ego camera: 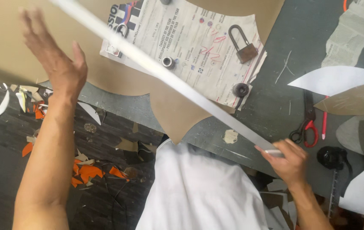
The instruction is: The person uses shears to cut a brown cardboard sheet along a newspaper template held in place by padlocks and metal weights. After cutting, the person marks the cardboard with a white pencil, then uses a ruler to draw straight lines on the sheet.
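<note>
- Below the head camera, the right hand (290, 159) is closed around the near end of a long white strip (165, 72), which runs diagonally up and away to the far left.
- Left hand (56, 59): fully open, fingers spread, palm laid flat on the tan card sheet (7, 42); it grips nothing.
- Between the hands, under the strip: a printed paper (190, 42) lying on the card sheet, weighted by a padlock (243, 44) and small round weights.
- Right of the right hand: red-handled scissors (307, 125) on the dark table (275, 98).
- Below the left forearm: orange scraps (90, 172) on the floor.
</note>
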